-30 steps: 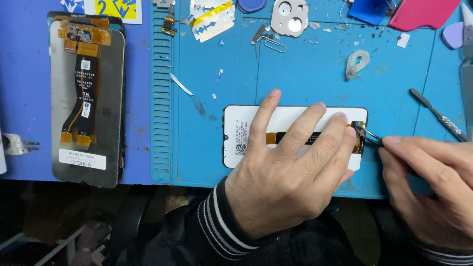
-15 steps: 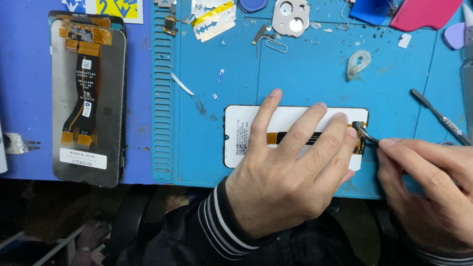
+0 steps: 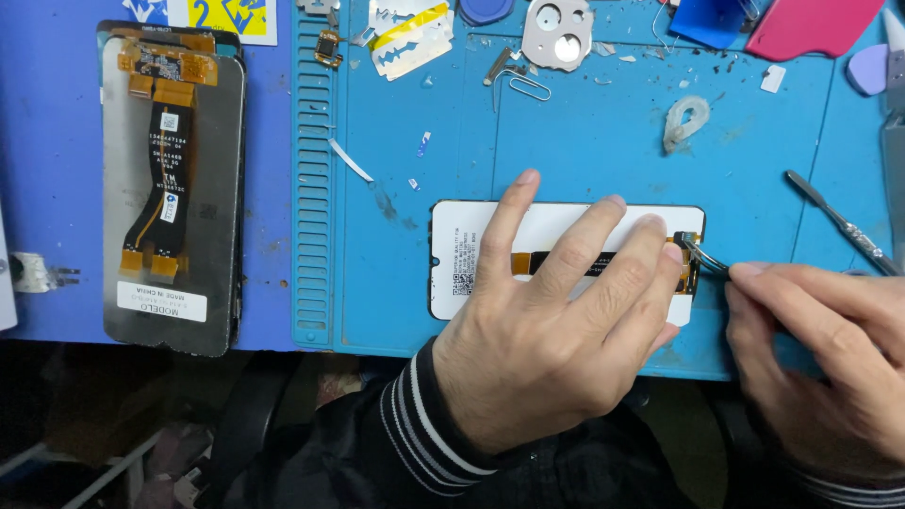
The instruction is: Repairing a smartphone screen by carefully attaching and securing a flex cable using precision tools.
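A white phone screen panel [image 3: 471,247] lies face down on the blue work mat [image 3: 584,160], with an orange and black flex cable running along its back. My left hand [image 3: 551,330] lies flat on the panel, fingers spread, and covers most of it. My right hand [image 3: 820,353] pinches metal tweezers [image 3: 705,256] whose tips touch the connector at the panel's right end.
A second screen panel [image 3: 170,188] with an orange flex cable lies at the left on the blue table. A metal spudger [image 3: 839,221] rests at the right. A camera bezel plate [image 3: 558,21], a razor blade [image 3: 405,38], clips and small scraps lie along the mat's far edge.
My right hand and the tweezers shifted slightly left along the connector. My left hand stayed pressed on the panel.
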